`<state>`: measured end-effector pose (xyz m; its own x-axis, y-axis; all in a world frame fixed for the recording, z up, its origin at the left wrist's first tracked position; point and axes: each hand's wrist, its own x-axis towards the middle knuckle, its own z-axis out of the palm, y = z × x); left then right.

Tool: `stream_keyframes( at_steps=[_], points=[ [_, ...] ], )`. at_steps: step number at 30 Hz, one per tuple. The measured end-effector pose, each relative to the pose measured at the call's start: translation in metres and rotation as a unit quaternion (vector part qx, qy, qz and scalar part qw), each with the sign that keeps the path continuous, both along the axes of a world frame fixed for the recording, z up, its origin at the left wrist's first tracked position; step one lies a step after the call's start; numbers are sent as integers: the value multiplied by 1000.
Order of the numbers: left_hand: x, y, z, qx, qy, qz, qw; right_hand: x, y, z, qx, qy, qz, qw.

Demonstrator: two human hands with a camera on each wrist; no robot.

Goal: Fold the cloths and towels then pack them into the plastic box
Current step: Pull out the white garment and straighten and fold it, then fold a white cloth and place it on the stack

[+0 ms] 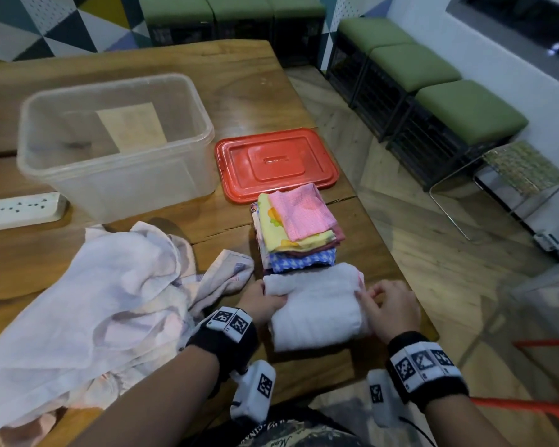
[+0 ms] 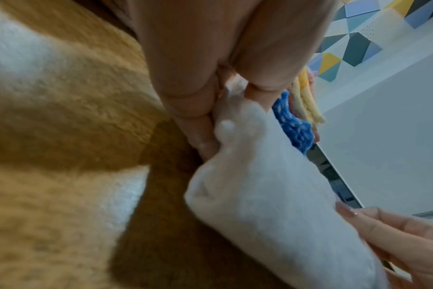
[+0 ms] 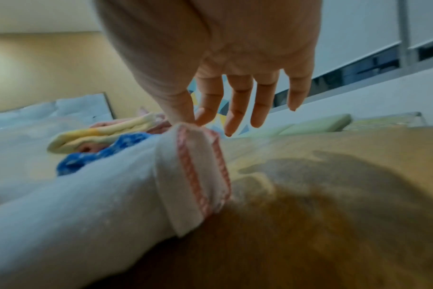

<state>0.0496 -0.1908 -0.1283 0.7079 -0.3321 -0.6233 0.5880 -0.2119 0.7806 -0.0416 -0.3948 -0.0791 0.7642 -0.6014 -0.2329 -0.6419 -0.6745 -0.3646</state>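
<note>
A folded white towel [image 1: 317, 304] lies at the near edge of the wooden table [image 1: 239, 88]. My left hand [image 1: 262, 301] grips its left end; the left wrist view shows my left hand [image 2: 210, 109] pinching a corner of the towel [image 2: 260, 185]. My right hand [image 1: 391, 308] is at the right end; in the right wrist view the thumb and forefinger of that hand [image 3: 185, 121] pinch the red-stitched hem [image 3: 193, 172], the other fingers straight. A stack of folded coloured cloths [image 1: 297, 227] sits just beyond. The clear plastic box [image 1: 126, 188] stands open at far left.
The red lid [image 1: 276, 162] lies flat to the right of the box. A heap of unfolded white and pink cloths [image 1: 94, 301] covers the near left. A white power strip [image 1: 20, 211] lies at the left edge. Green-cushioned stools [image 1: 465, 114] line the wall.
</note>
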Motion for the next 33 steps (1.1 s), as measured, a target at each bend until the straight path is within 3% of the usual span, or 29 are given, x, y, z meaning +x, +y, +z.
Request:
stream_keyframes(
  at_steps=[4,6,8,11,13,15,17,19,21,24,26,28,29,30,33],
  points=[
    [0,-1,-8,34,-33,-12,999,0,-2,4,-5,-70,0,998],
    [3,0,-24,48,-38,-27,998,-1,13,5,-32,-154,70,985],
    [2,3,-1,69,-48,-49,995,-2,35,4,-52,-200,162,965],
    [5,16,24,122,-73,-104,984,-2,61,-17,-98,-47,302,947],
    [8,31,32,138,-75,-112,981,-1,68,-30,-119,78,328,934],
    [9,49,43,143,-88,-121,978,-1,72,-34,-114,131,336,926],
    [7,71,58,143,-110,-111,977,5,71,-27,-117,122,333,927],
    [6,95,70,149,-167,-84,971,11,79,-15,-95,19,335,937],
    [7,116,79,205,-252,-46,945,19,97,1,-80,-91,336,934],
    [10,148,87,304,-360,21,882,35,133,15,-19,-187,409,893],
    [10,165,89,420,-405,11,812,46,157,26,43,-168,437,883],
    [8,177,86,562,-352,-88,743,57,176,29,103,-114,450,880],
    [8,183,84,597,-309,-135,728,62,185,30,129,-92,451,878],
    [8,187,82,599,-275,-154,736,67,191,30,157,-78,448,877],
    [11,193,88,481,-287,-78,825,81,206,31,232,-29,407,883]
  ],
)
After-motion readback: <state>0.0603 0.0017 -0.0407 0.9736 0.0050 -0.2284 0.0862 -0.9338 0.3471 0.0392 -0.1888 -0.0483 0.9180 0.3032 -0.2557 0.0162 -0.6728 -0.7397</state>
